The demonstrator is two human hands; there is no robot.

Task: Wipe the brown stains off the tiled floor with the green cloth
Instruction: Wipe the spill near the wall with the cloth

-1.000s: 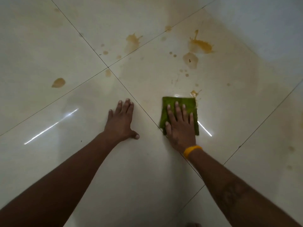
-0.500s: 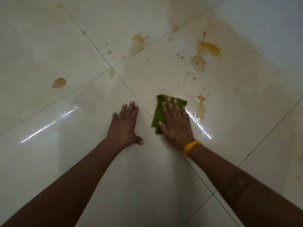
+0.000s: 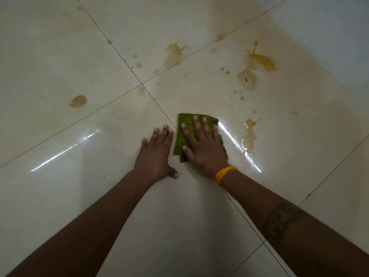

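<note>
Wiping is under way, and we judge it far from finished: our right hand [image 3: 201, 144] lies flat on the green cloth [image 3: 182, 136], fingers straight and spread, pressing it to the floor [image 3: 60, 56] rather than gripping it. The cloth sits near the middle of the scene, just right of a tile joint, with its left and far edges showing past the fingers. Our left hand [image 3: 157, 152] rests palm down on bare tile just left of the cloth, fingers straight, thumb out to the right, holding nothing; it appears to serve as a brace. Both forearms reach forward from the near edge, and the right wrist carries a yellow band [image 3: 224, 173]. Nearest stain [image 3: 250, 132] is a wet streak just right of the cloth, beside a bright glare line. Further stains lie far right [image 3: 259, 60], far centre [image 3: 174, 52] and far left [image 3: 78, 101], all well apart from the cloth and untouched. To do the step well, we would keep the palm flat and the weight over the cloth, sweep right through the streak, and draw the liquid toward us instead of spreading it. We would refold to a clean face once it soaks. Risk noted: the wet tile looks slippery under the bracing hand.
</note>
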